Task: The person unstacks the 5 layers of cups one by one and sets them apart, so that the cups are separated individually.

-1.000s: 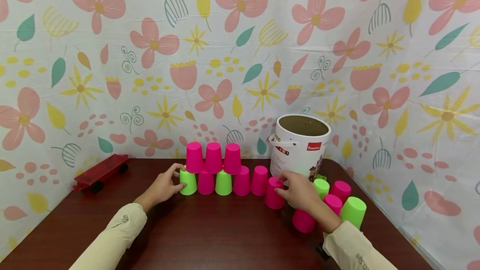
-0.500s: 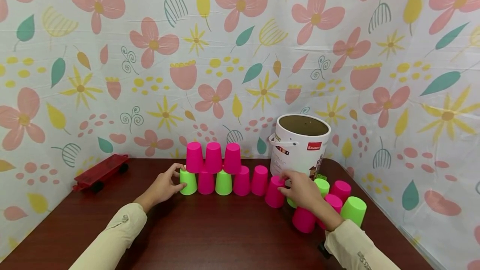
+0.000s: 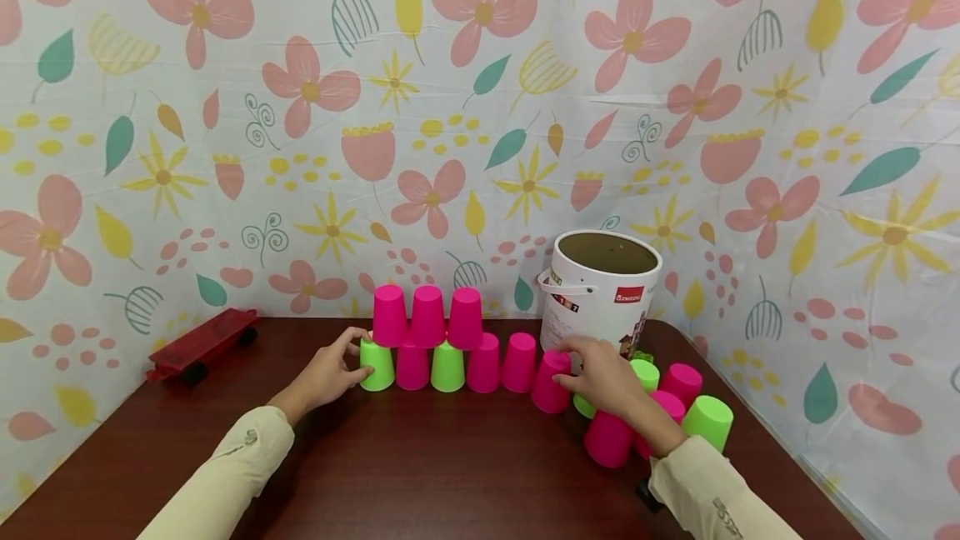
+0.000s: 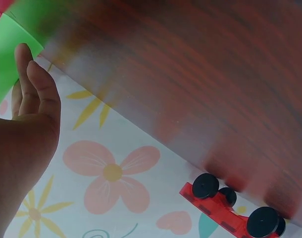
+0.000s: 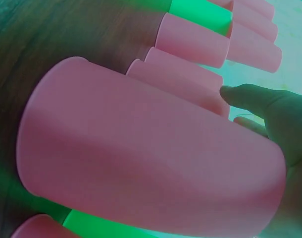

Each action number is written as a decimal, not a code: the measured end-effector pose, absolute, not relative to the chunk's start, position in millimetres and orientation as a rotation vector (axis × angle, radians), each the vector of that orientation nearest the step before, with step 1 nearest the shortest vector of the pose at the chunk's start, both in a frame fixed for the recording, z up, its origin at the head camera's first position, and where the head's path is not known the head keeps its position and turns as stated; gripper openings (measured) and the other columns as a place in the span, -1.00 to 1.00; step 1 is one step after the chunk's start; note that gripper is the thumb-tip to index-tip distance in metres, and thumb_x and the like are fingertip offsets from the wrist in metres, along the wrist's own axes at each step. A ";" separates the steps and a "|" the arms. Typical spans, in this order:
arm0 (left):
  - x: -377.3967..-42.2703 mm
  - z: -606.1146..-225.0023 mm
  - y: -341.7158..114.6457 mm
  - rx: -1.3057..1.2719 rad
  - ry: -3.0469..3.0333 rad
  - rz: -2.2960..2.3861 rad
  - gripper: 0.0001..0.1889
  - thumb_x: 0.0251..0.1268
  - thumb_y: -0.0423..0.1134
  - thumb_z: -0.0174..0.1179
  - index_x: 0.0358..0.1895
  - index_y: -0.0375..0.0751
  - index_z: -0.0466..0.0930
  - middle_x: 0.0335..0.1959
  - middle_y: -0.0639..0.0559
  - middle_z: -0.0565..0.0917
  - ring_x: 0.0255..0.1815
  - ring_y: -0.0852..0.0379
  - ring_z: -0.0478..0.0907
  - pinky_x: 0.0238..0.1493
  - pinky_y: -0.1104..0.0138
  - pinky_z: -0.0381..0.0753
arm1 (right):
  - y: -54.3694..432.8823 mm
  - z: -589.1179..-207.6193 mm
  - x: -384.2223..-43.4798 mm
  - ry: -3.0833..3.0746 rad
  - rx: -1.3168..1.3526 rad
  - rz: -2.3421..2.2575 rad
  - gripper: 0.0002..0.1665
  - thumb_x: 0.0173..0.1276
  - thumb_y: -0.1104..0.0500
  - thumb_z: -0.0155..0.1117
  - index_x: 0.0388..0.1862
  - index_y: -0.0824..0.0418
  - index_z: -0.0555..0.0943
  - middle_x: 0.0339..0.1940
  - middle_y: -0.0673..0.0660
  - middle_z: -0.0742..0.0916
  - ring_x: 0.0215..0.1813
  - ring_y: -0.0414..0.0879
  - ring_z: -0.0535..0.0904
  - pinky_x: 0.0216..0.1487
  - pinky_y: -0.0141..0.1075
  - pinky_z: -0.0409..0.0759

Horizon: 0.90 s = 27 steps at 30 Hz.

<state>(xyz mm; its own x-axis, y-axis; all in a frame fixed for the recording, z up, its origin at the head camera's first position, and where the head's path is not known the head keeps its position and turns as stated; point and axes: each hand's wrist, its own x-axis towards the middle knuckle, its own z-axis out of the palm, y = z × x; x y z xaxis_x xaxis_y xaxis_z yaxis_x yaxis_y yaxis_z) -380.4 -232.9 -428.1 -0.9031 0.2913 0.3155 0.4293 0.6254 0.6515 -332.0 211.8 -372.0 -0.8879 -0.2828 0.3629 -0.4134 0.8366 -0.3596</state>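
Upside-down cups stand in a row, with three pink cups (image 3: pixel 427 317) resting on top at the left. My left hand (image 3: pixel 324 369) holds the green cup (image 3: pixel 377 367) at the row's left end, thumb in front and fingers behind. In the left wrist view its fingers lie along that green cup (image 4: pixel 7 54). At the right end, my right hand (image 3: pixel 606 380) pinches a pink cup (image 3: pixel 550 386) near its top. Its thumb touches a cup's upper end in the right wrist view, where another pink cup (image 5: pixel 151 148) fills the foreground.
Behind my right hand stands a white bucket (image 3: pixel 592 319) with a handle. Several pink and green cups, including a green cup (image 3: pixel 707 422), cluster at the right. A red toy cart (image 3: pixel 204 342) with black wheels sits at the table's (image 3: pixel 420 465) back left.
My right hand has shifted slightly, its wrist a little to the right, and the pink cup with it has moved slightly back. My left hand and the stacked cups have stayed put.
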 end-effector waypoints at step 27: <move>-376.7 -425.9 -231.4 -0.598 -2.670 -1.142 -0.50 0.24 -0.39 0.36 0.14 -0.07 0.31 -0.09 -0.29 0.66 -0.64 0.02 0.56 -0.52 0.32 0.55 | 227.9 -368.6 -340.0 -2.700 0.722 0.685 -0.67 0.11 0.24 0.56 -0.12 0.20 0.70 -0.15 0.11 0.75 -0.09 0.17 0.65 -0.11 -0.03 0.61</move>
